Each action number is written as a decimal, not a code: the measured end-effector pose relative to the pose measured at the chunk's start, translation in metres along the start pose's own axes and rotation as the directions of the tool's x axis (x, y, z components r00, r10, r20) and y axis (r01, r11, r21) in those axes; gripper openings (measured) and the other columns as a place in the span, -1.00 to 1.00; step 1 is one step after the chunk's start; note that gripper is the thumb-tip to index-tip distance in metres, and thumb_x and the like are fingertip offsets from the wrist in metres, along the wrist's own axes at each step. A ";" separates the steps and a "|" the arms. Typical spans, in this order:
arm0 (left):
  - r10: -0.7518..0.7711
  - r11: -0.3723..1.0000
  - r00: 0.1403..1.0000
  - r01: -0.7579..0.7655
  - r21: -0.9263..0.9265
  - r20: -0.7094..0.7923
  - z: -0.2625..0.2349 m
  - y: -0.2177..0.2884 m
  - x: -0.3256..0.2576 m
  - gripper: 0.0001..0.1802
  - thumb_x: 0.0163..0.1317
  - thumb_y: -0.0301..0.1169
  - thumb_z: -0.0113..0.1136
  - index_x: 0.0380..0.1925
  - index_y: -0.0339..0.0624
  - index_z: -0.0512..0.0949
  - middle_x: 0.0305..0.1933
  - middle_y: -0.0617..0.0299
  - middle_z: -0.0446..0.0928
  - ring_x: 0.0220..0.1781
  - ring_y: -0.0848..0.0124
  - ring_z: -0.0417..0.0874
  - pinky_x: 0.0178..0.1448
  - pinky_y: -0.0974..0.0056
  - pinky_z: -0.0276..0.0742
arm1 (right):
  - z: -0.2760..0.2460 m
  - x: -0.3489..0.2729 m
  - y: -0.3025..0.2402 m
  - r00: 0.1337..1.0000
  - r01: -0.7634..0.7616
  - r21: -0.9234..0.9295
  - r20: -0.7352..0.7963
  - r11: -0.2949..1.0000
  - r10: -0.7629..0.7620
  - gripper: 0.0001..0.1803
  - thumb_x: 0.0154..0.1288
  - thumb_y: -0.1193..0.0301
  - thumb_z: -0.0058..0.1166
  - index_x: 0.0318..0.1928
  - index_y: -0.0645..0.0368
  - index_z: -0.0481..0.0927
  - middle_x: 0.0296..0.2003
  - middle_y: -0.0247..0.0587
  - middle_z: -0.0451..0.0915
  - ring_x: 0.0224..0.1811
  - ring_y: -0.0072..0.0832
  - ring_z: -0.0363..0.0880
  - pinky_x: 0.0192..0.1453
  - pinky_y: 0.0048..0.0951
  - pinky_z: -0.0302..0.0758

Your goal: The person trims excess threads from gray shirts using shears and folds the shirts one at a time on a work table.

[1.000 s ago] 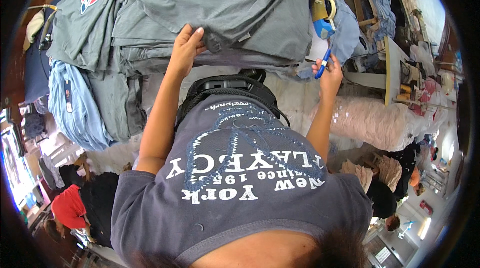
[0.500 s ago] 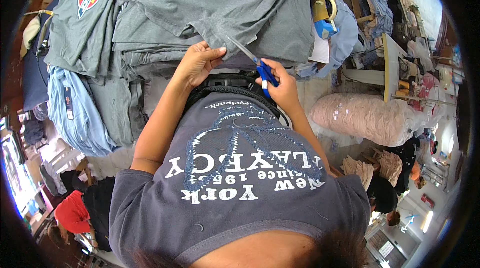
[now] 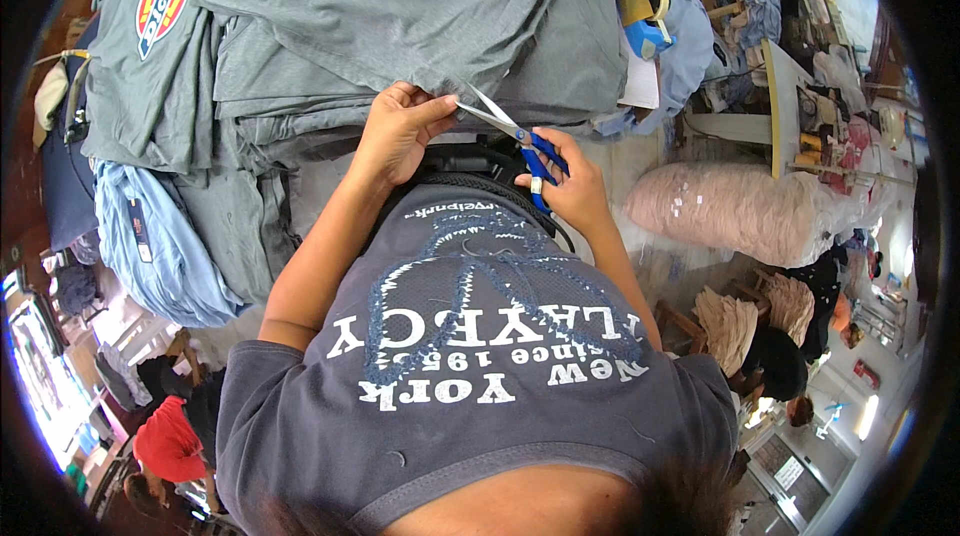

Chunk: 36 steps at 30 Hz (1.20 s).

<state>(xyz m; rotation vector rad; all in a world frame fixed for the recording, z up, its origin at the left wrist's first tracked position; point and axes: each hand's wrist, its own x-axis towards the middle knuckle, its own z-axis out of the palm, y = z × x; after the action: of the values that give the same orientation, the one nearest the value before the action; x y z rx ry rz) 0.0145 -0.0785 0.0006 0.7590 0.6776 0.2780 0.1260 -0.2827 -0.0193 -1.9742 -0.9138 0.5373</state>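
A grey knit garment (image 3: pixel 400 16) lies on a stack of similar grey garments (image 3: pixel 290 86). My left hand (image 3: pixel 405 131) pinches its near edge between thumb and fingertips. Blue-handled scissors (image 3: pixel 540 158) are in my right hand (image 3: pixel 572 188), with its fingers at the handle loops. Their blades are spread apart and point up and left. One blade tip comes up close to my left thumb; the other passes over the grey cloth. I cannot tell whether a thread or cloth edge lies between the blades.
Light blue garments (image 3: pixel 165 256) hang at the left, beside a grey shirt (image 3: pixel 150 96) with a round colourful print. A tape roll in a blue dispenser (image 3: pixel 648 36) sits right of the stack. A wrapped pinkish bundle (image 3: pixel 720 211) lies further right. A person in red (image 3: pixel 175 441) is at lower left.
The scissor blades have spread apart from nearly closed, and one tip has come nearer my left thumb. Less of the pinched cloth now shows beyond my left fingers.
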 end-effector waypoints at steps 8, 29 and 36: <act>0.000 0.999 1.000 0.000 -0.045 0.010 0.004 -0.007 -0.002 -0.81 0.00 -0.62 0.13 -0.35 -0.32 0.39 -0.34 0.15 0.50 -0.31 0.42 0.53 -0.14 0.34 0.47 | 0.002 0.012 -0.027 1.000 0.009 -0.090 0.020 0.996 -0.008 -0.38 -0.22 0.24 0.32 -0.06 0.05 0.41 -0.48 -0.29 0.50 -0.54 -0.51 0.45 -0.43 -0.54 0.38; 0.131 0.991 0.991 -0.131 0.030 -0.001 0.001 -0.005 -0.003 -0.66 -0.02 -0.62 0.15 -0.19 -0.25 0.37 -0.26 0.20 0.51 -0.25 0.46 0.54 -0.19 0.38 0.48 | -0.002 0.014 -0.017 0.992 -0.093 0.039 0.094 0.995 0.089 -0.39 -0.28 0.26 0.34 -0.11 0.05 0.41 -0.51 -0.27 0.50 -0.53 -0.51 0.45 -0.42 -0.52 0.37; 0.159 0.987 0.987 -0.158 0.035 -0.004 0.004 -0.005 -0.005 -0.67 -0.03 -0.63 0.15 -0.20 -0.27 0.38 -0.27 0.19 0.51 -0.26 0.47 0.54 -0.19 0.39 0.48 | 0.001 0.025 -0.022 0.991 -0.040 0.081 0.131 0.996 0.029 -0.42 -0.26 0.29 0.32 -0.12 0.05 0.41 -0.52 -0.27 0.50 -0.52 -0.49 0.46 -0.42 -0.51 0.37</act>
<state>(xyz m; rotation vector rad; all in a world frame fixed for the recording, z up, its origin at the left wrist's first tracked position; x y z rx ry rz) 0.0133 -0.0871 0.0014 0.8466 0.6305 0.4153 0.1333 -0.2553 -0.0020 -1.9001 -0.9235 0.7198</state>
